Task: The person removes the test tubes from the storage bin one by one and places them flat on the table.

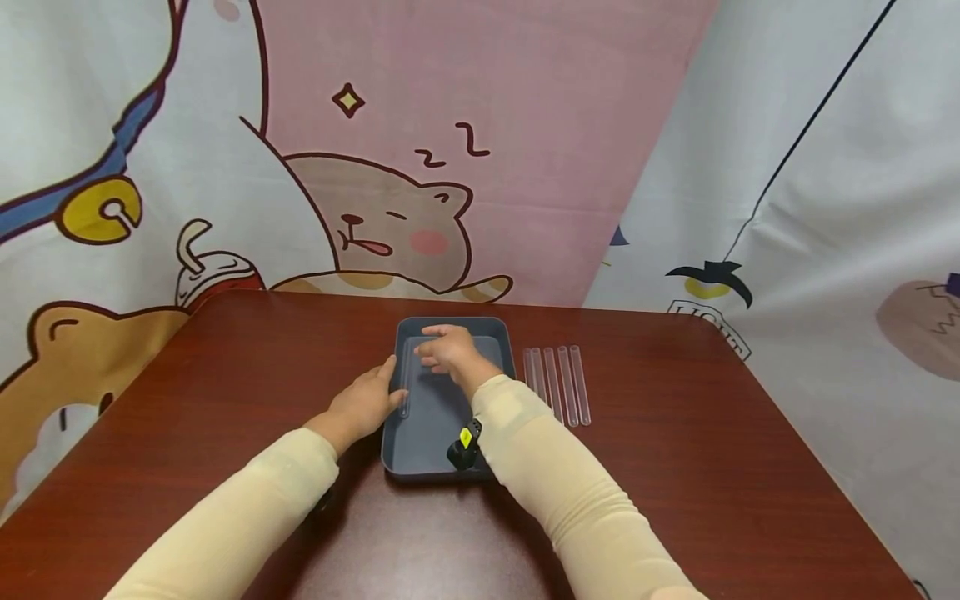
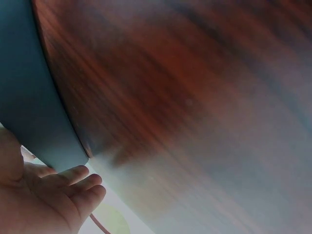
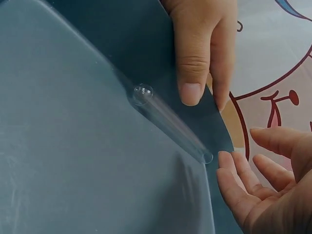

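A clear test tube [image 3: 173, 122] lies in the dark grey tray [image 1: 435, 454], along its left wall. My left hand [image 1: 362, 406] holds the tray's left side, its thumb inside the wall and its fingers outside. In the left wrist view the left hand [image 2: 48, 200] shows at the outer side of the tray [image 2: 36, 92]. Over the far left part of the tray is my right hand [image 1: 448, 352], fingers loosely spread with nothing in them. The right wrist view has the right hand [image 3: 273, 190] beside the tube's end.
Several more clear tubes [image 1: 564, 385] lie side by side on the brown table [image 1: 697, 467], right of the tray and partly behind the right sleeve [image 1: 562, 467]. A cartoon-printed cloth [image 1: 555, 150] hangs behind the table's far edge.
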`<state>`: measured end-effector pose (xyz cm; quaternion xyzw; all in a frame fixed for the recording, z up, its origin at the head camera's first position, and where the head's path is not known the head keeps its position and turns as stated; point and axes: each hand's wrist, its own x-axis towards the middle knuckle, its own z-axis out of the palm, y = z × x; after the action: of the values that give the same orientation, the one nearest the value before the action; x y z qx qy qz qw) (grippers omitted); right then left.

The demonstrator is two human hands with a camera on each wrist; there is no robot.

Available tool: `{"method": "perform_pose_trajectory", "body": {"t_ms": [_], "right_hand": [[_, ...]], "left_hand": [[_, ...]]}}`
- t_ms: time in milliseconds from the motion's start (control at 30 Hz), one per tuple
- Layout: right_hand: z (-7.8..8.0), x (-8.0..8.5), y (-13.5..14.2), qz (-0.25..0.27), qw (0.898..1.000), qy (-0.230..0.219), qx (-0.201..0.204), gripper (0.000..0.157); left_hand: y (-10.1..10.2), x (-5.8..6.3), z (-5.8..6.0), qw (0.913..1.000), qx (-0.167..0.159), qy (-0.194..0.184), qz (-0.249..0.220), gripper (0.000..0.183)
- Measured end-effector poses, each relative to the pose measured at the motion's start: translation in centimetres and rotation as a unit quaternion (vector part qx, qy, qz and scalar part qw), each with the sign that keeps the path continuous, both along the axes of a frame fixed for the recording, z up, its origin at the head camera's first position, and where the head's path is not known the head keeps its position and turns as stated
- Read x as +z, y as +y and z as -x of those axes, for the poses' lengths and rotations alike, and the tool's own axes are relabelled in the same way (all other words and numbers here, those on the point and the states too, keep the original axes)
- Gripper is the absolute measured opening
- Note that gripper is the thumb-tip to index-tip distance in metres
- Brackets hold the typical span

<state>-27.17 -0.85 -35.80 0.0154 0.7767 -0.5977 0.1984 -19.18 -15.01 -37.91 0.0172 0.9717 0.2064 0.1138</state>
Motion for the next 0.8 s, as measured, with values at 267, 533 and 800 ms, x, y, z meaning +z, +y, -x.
{"method": "perform_pose_trajectory", "body": {"t_ms": [267, 533, 800], "right_hand": [[-0.1, -0.7, -0.5, -0.016, 1.000, -0.007, -0.004, 0.042], [-0.3, -1.2, -0.8, -0.005, 1.000, -0.025, 0.002, 0.045], [-0.3, -1.6, -1.1, -0.002, 0.999, -0.036, -0.013, 0.044]], "left_hand": [[0.0, -0.1, -0.2, 1.0000, 0.001, 0.003, -0.007, 0.073], [0.1, -0.4, -0.2, 1.0000, 0.000, 0.005, -0.008, 0.072], [-0.1, -0.3, -0.1, 0.9999, -0.001, 0.011, 0.002, 0.071]]}}
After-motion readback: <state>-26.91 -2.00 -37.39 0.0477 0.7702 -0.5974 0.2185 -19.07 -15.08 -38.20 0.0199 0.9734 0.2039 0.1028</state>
